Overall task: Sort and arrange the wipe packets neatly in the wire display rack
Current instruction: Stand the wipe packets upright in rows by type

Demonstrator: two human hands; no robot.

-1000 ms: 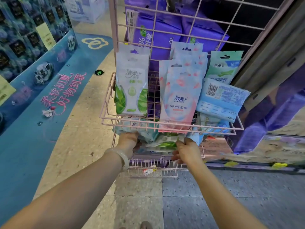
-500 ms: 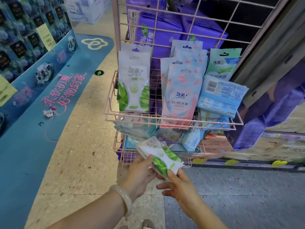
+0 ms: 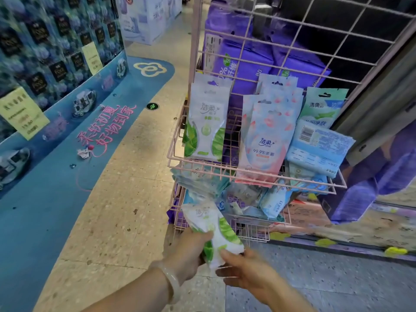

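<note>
A white-and-green wipe packet point(image 3: 216, 230) is held in front of the pink wire rack point(image 3: 180, 140), below its upper basket. My left hand point(image 3: 189, 251) grips the packet's lower left side. My right hand point(image 3: 245, 269) pinches its bottom right corner with thumb and fingers. In the upper basket stand matching green packets point(image 3: 206, 124), pink-and-blue packets point(image 3: 265, 140) and light blue packets point(image 3: 319, 145). The lower basket point(image 3: 279, 219) holds a jumble of several packets point(image 3: 267, 201).
Large purple packs point(image 3: 238, 61) sit behind the rack's wire grid. A blue floor decal point(image 3: 67, 165) and a product display wall point(image 3: 45, 48) lie to the left. Beige floor tiles point(image 3: 126, 210) spread between display and rack.
Both hands drew a green-and-white packet out of the lower basket and pulled it toward me. It has since turned more upright and the hands regripped near its bottom.
</note>
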